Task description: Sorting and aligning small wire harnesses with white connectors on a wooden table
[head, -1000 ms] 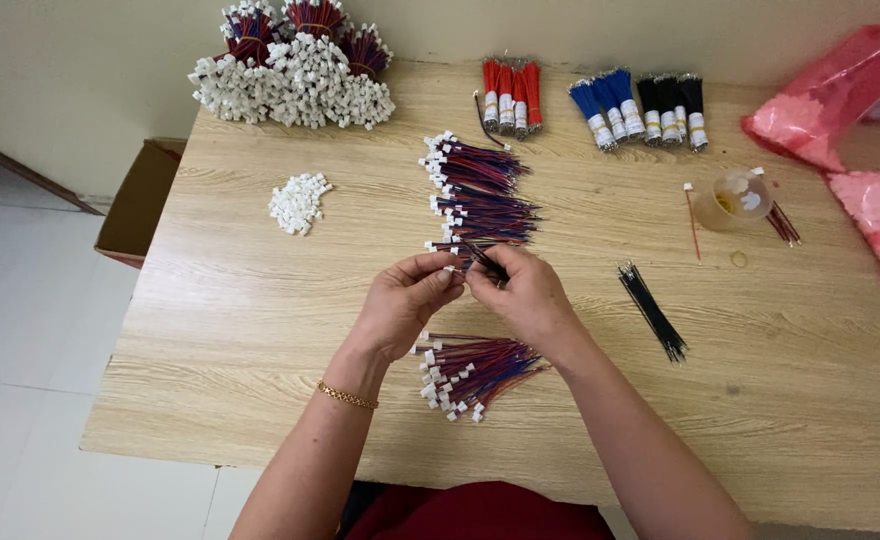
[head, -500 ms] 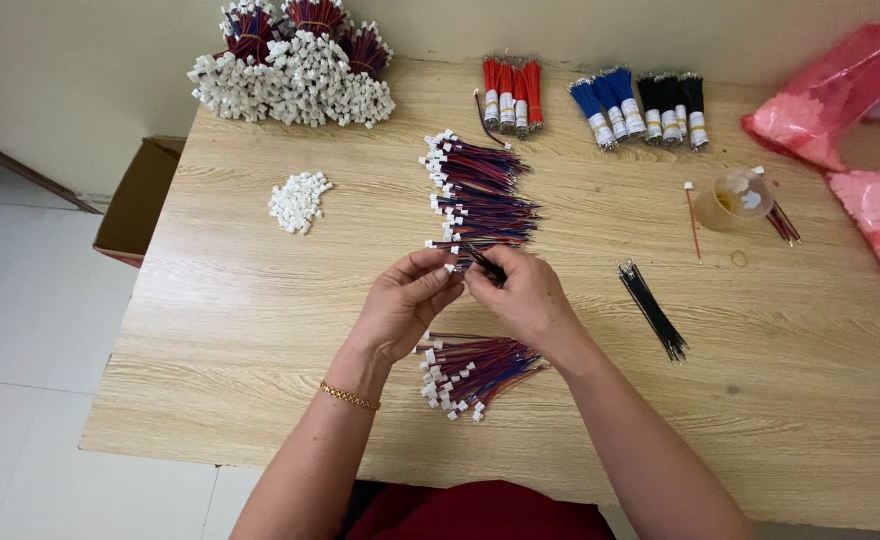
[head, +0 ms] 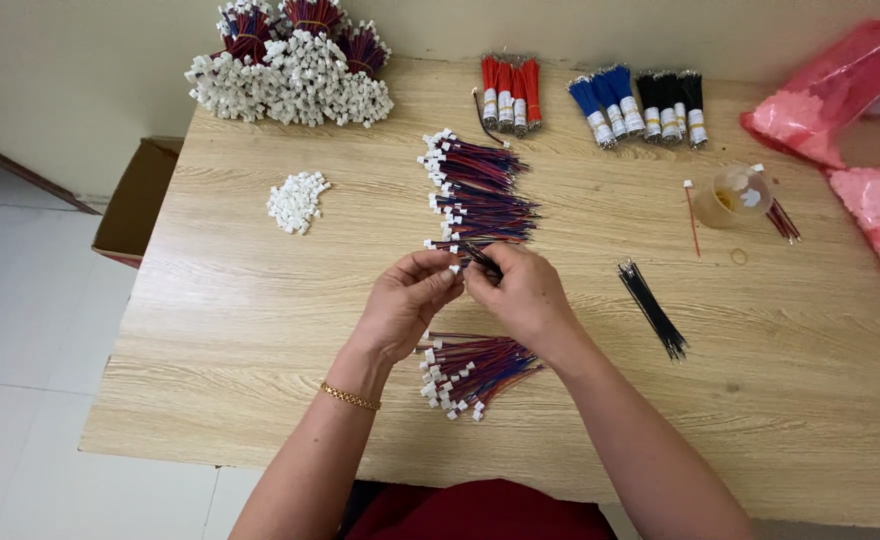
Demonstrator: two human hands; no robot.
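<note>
At the centre of the frame we see the left hand [head: 407,300] and the right hand [head: 525,295] brought together above the wooden table [head: 240,330], fingertips meeting on a short wire lead [head: 480,258] with a small white connector [head: 453,269] at its end. The left fingers pinch the connector; the right thumb and forefinger close on the dark wire just beside it — whether the wire already sits fully in the housing we cannot tell. We judge the step in hand to be the seating of a wire end in its connector. Just above the hands lies a fanned row of finished leads [head: 475,190], white ends to the left; just below the hands, near the lower centre, lies a second bunch [head: 470,370]. A small heap of loose white connectors [head: 296,200] sits to the upper left, well apart, and a bundle of black wires [head: 650,308] lies to the right of the right hand. The next move, in our judgement, calls for a straight, light push along the wire's axis — with the connector held steady, since a skewed entry could bend the tip.
</note>
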